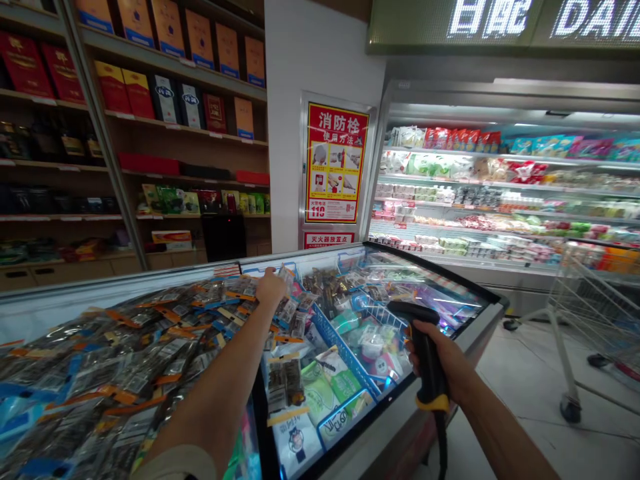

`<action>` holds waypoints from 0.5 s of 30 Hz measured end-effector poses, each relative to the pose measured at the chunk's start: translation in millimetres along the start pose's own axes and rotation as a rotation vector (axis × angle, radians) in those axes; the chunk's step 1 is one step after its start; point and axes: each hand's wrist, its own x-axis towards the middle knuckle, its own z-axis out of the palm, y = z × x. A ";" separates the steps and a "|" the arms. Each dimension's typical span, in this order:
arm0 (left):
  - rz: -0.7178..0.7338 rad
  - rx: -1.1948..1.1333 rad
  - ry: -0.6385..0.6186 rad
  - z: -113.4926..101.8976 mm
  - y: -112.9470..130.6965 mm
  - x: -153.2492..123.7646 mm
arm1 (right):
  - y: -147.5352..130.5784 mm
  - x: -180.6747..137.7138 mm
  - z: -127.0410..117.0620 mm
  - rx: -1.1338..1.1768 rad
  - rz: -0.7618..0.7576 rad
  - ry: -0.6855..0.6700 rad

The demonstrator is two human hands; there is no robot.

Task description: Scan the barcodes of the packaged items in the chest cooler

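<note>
My left hand (271, 287) reaches to the far side of a chest freezer (480, 340), its fingers closed at a small clear packet (287, 279) that stands up beside them. Much of that grip is hidden behind the back of the hand. Around it lie many flat dark-filled packets (165, 327) with orange and blue header strips, piled on the left. My right hand (445, 360) is wrapped round a black and yellow barcode scanner (429, 353), held upright over the freezer's front edge. Its head points left, and a cable hangs from the handle.
Blue wire baskets (345, 347) divide the frozen bags inside the freezer. A metal shopping cart (590, 320) stands at the right on the tiled floor. Behind are shelves of boxed goods (170, 100), a fire hydrant poster (337, 163) and an open refrigerated display (500, 193).
</note>
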 end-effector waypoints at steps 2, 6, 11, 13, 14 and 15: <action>0.042 0.119 0.024 -12.8 -5.0 -0.6 | -1.2 1.7 -3.7 0.017 -0.009 -0.003; 0.166 0.327 0.046 -23.2 -7.0 -9.7 | -4.2 3.4 -11.5 0.044 -0.035 0.005; 0.293 0.469 0.228 -15.0 7.4 -22.2 | -10.0 1.0 -28.4 0.058 -0.066 0.046; 0.327 0.455 0.231 -7.8 20.9 -29.1 | -13.6 0.3 -37.5 0.066 -0.076 0.075; 0.349 0.431 0.212 -2.7 29.9 -34.3 | -15.6 0.3 -42.2 0.072 -0.081 0.088; 0.377 0.400 0.183 3.7 40.3 -41.4 | -17.5 0.4 -46.9 0.078 -0.088 0.094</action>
